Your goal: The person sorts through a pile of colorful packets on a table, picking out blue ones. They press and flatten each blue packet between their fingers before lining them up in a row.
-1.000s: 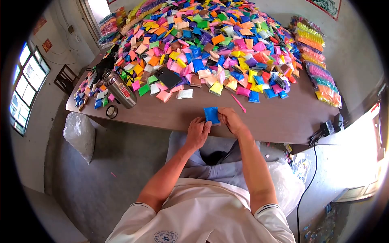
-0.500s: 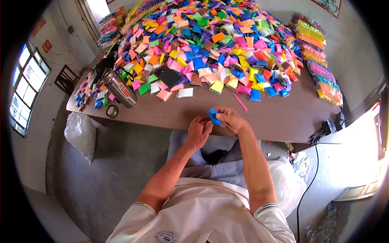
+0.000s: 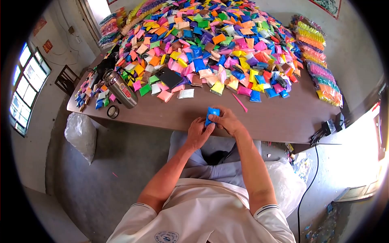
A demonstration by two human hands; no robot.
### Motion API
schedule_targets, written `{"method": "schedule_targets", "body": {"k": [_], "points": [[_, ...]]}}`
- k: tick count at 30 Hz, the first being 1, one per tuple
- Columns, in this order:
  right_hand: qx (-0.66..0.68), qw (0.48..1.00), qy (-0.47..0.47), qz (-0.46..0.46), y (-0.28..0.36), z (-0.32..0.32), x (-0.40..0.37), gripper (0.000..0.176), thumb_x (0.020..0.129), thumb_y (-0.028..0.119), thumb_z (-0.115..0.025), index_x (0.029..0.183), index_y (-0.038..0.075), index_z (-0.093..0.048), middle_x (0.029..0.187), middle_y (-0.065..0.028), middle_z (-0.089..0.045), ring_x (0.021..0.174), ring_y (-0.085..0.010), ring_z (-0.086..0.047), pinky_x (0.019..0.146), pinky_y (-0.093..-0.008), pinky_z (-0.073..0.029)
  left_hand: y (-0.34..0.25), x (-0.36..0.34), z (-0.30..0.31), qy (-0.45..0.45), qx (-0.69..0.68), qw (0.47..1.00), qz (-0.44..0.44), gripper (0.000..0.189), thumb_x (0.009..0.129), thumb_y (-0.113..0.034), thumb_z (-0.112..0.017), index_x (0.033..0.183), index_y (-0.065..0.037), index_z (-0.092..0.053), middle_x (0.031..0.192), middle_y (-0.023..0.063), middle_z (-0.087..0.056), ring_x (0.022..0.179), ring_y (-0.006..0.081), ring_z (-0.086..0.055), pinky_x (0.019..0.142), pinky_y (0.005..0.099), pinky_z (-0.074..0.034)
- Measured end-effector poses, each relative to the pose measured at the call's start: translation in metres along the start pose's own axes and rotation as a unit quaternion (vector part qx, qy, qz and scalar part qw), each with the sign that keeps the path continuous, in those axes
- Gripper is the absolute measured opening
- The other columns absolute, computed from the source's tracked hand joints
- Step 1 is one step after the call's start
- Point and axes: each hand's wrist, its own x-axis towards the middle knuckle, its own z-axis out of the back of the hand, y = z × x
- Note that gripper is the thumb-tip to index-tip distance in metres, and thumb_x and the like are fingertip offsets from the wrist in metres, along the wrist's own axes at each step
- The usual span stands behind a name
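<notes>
From where I stand, the person sits at the near edge of a long brown wooden-looking table point(image 3: 162, 114), both hands together just above it. The right hand point(image 3: 227, 121) pinches a small, shiny blue plastic packet point(image 3: 212, 114), its thumb lying across the front. The left hand point(image 3: 197, 133) is right at the packet's lower left edge, fingers bent and drawn in; I can't tell whether it grips the packet too or only touches it.

Beyond the hands, a great heap of small packets in many colours point(image 3: 202, 52) covers the far part of the table. A flat white packet point(image 3: 185, 94) lies at its near edge, and a black rectangular phone-like object point(image 3: 169, 77) rests on the packets just behind. A thin pink stick point(image 3: 240, 103) lies to the right, beyond the right hand. On the left, a brushed-steel bottle with a red label point(image 3: 120, 90) stands open, a round metal lid point(image 3: 113, 111) near its base. Black boxy plugs with cables point(image 3: 329, 127) sit by the table's right end.
</notes>
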Motion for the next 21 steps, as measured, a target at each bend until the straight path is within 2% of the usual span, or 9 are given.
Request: {"method": "schedule_targets", "body": {"k": [3,6,10,12,16,19,21], "points": [[0.030,0.998,0.057,-0.006,-0.002,0.006,0.002,0.032,0.078,0.017,-0.066,0.103,0.001,-0.054,0.070,0.0002,-0.050,0.051,-0.0055,-0.039,0.044,-0.0200,-0.030,0.000,0.000,-0.001,-0.005,0.000,1.000,0.003,0.036,0.085,-0.035,-0.051,0.078,0.000,-0.059,0.081,0.0139,-0.058,0.082,0.0323,-0.052,0.076,0.0425,-0.039],[0.026,0.997,0.064,-0.016,-0.015,0.012,0.008,0.025,0.078,0.017,-0.064,0.098,0.003,-0.058,0.068,0.0017,-0.051,0.052,-0.0048,-0.041,0.044,-0.0196,-0.030,-0.004,0.000,0.000,-0.011,0.000,1.000,-0.005,0.038,0.084,-0.037,-0.053,0.074,0.000,-0.058,0.083,0.0147,-0.057,0.081,0.0307,-0.053,0.072,0.0391,-0.042],[0.033,0.999,0.044,0.002,-0.015,0.008,0.005,0.019,0.078,0.016,-0.065,0.093,0.004,-0.061,0.066,0.0034,-0.052,0.052,-0.0040,-0.042,0.045,-0.0192,-0.031,-0.002,-0.002,-0.003,-0.020,0.004,1.000,-0.009,0.039,0.085,-0.037,-0.052,0.079,0.001,-0.060,0.084,0.0142,-0.057,0.082,0.0299,-0.054,0.073,0.0378,-0.042],[-0.005,0.999,0.024,0.043,-0.012,0.004,0.002,0.014,0.078,0.016,-0.065,0.088,0.006,-0.061,0.066,0.0043,-0.053,0.052,-0.0036,-0.042,0.045,-0.0188,-0.032,0.002,-0.002,-0.007,-0.061,-0.012,0.998,-0.017,0.039,0.085,-0.037,-0.051,0.077,0.000,-0.058,0.080,0.0146,-0.057,0.078,0.0323,-0.052,0.072,0.0412,-0.040],[-0.006,1.000,0.015,0.012,-0.009,0.008,0.003,0.019,0.075,0.022,-0.065,0.082,0.005,-0.061,0.063,0.0009,-0.052,0.051,-0.0066,-0.043,0.046,-0.0219,-0.034,0.006,-0.003,-0.005,-0.048,-0.046,0.998,0.018,0.040,0.087,-0.037,-0.048,0.074,0.000,-0.056,0.076,0.0151,-0.055,0.076,0.0326,-0.051,0.070,0.0414,-0.040],[0.052,0.996,0.068,-0.004,-0.020,0.016,0.012,0.020,0.074,0.022,-0.064,0.084,0.004,-0.061,0.062,0.0000,-0.051,0.052,-0.0081,-0.045,0.047,-0.0234,-0.036,0.007,-0.003,-0.004,-0.028,-0.055,0.997,0.035,0.039,0.089,-0.035,-0.047,0.072,-0.001,-0.053,0.073,0.0153,-0.054,0.075,0.0332,-0.051,0.068,0.0422,-0.039],[-0.023,0.998,0.045,-0.022,-0.015,0.014,0.009,0.022,0.074,0.022,-0.064,0.085,0.003,-0.060,0.062,-0.0008,-0.051,0.052,-0.0087,-0.044,0.047,-0.0235,-0.035,0.006,-0.003,-0.003,-0.018,-0.025,0.999,0.009,0.038,0.090,-0.034,-0.045,0.072,-0.001,-0.053,0.073,0.0150,-0.054,0.074,0.0337,-0.051,0.067,0.0425,-0.039]]}}
